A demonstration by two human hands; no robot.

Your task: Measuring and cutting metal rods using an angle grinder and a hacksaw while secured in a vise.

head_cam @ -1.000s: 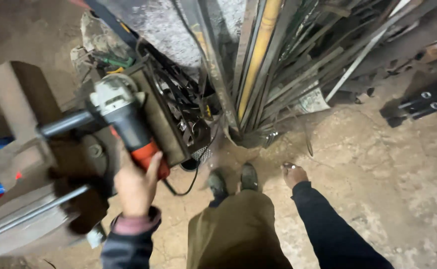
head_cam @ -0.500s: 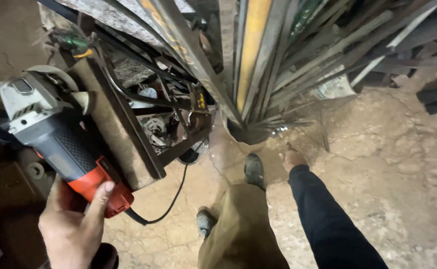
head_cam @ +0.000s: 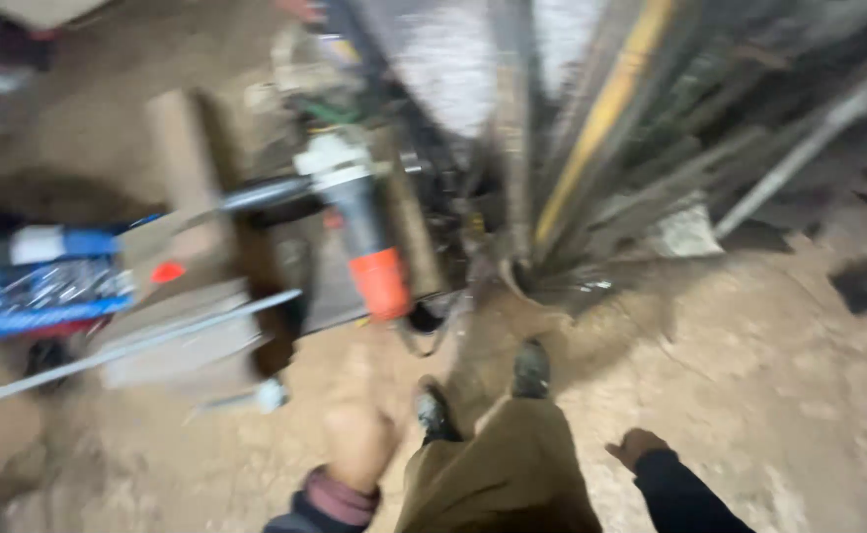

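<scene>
From the head camera, all blurred: the angle grinder (head_cam: 359,232) lay on a grey block (head_cam: 330,286), orange handle toward the person, ahead of the left hand (head_cam: 356,444), which hung free below it, fingers too smeared to tell. The right hand (head_cam: 636,446) hung loose and held nothing over the dirt floor (head_cam: 769,395). A blue box (head_cam: 34,296) sat left.

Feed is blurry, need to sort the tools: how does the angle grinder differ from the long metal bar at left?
The angle grinder is stubby, grey with an orange-red rear; the metal bar is long, thin and plain silver. The grinder rests up on the cluttered stand, the bar slants lower at the left. Neither is in the hands: left hand and right hand are apart from both.
</scene>
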